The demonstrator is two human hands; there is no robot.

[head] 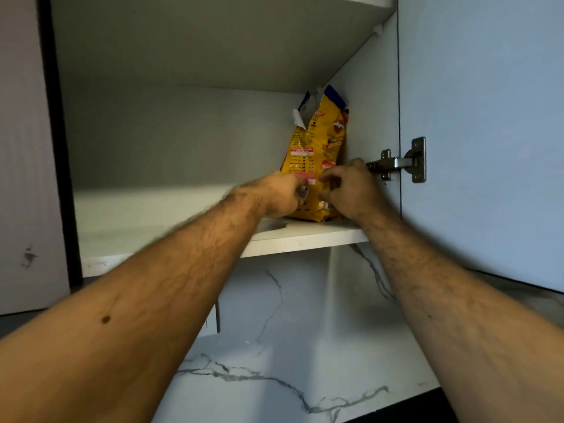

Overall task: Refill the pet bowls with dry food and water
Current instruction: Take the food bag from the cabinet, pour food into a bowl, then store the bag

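At the centre right of the frame, on the cupboard shelf [171, 221], the upright food bag [317, 154] stands between both hands: left hand [279, 195] touching its base, right hand [351, 187] fingers curled loosely, grip uncertain.

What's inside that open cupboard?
On the cupboard's shelf stands one yellow pet food bag, upright, top torn open. The left hand and right hand cover its lower part. Its contents are hidden.

My left hand [279, 193] and right hand [351, 187] hid the lower part of the yellow dry-food bag [317, 141]; its print, at twelve o'clock, was too blurred to read.
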